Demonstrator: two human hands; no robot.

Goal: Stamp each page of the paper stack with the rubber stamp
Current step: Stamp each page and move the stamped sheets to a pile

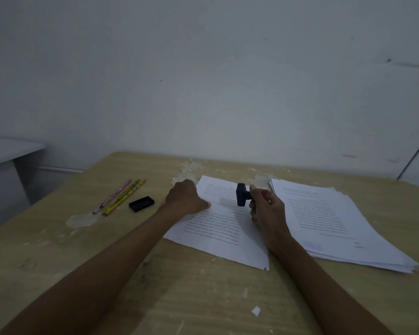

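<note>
Forearms (111, 259) bare – no sleeves

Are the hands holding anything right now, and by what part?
The right hand grips the rubber stamp by its handle. The left hand holds nothing; it rests on the single sheet.

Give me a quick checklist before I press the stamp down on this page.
1. Rubber stamp gripped in right hand: ok.
2. Left hand steadying the single sheet: ok.
3. Stamp face turned down toward the paper: not ok, it points sideways.
4. Stamp inked: cannot tell.
5. Ink pad within reach, left of the sheet: ok.
6. Paper stack apart from the sheet: ok.
</note>
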